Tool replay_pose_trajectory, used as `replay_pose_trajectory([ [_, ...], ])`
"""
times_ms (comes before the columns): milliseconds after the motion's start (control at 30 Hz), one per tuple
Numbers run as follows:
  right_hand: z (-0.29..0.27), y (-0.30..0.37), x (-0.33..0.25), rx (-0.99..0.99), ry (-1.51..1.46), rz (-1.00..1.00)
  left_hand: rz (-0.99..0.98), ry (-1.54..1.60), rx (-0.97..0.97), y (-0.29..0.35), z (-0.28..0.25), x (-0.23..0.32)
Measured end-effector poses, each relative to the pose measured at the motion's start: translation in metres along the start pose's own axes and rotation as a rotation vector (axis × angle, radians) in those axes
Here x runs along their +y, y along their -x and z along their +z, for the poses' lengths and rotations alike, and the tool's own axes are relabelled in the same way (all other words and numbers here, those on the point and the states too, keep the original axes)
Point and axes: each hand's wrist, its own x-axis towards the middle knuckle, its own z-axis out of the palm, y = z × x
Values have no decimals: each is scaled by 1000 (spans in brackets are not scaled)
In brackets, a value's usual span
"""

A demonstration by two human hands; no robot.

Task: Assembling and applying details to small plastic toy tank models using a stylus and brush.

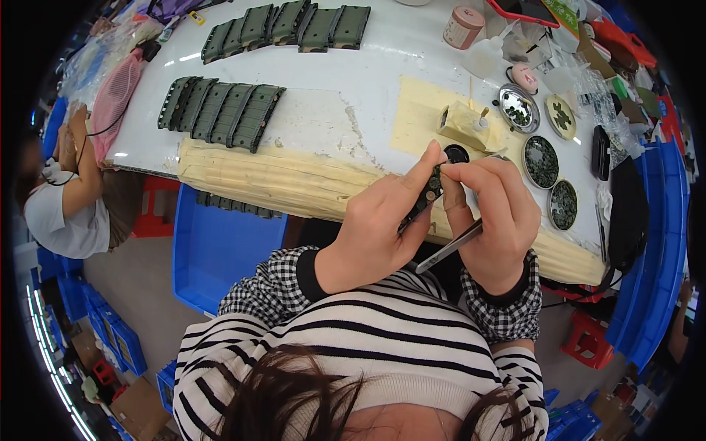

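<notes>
Near the table's front edge, my left hand [379, 220] grips a small, narrow dark green part [424, 201] with dark edges; my fingers cover much of it. My right hand [498, 209] is closed, with metal tweezers [450, 247] tucked in the palm, pointing down and to the left. Its thumb and index finger meet at the upper end of the green part; whether they pinch something tiny there cannot be made out. Just beyond my fingertips sits a small round black dish [457, 153]. Behind it stands a tape-covered block [465, 126] with a small bottle top on it.
Round dishes of small green pieces [541, 162] [563, 205] and a metal dish [518, 109] lie right. Rows of ribbed green parts [222, 112] [287, 28] stand left and at the back. A padded roll [272, 174] edges the table. A blue bin [220, 250] and another person [70, 198] are left.
</notes>
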Motion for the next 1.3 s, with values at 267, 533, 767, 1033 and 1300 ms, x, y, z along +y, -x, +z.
replay_pose_trajectory([
  [267,-7,3,0,-94,87,-57,45,-79,-19,3,2,-4],
  [533,-11,2,-3,-135,104,-87,90,-119,-15,1,0,0],
  [767,-3,8,-5,-113,63,-46,41,-114,-52,5,0,-1],
  [1033,-9,6,-9,-73,-74,87,-26,6,-60,2,-3,1],
  [1300,-16,4,-17,-41,-128,198,-165,228,-100,2,-10,6],
])
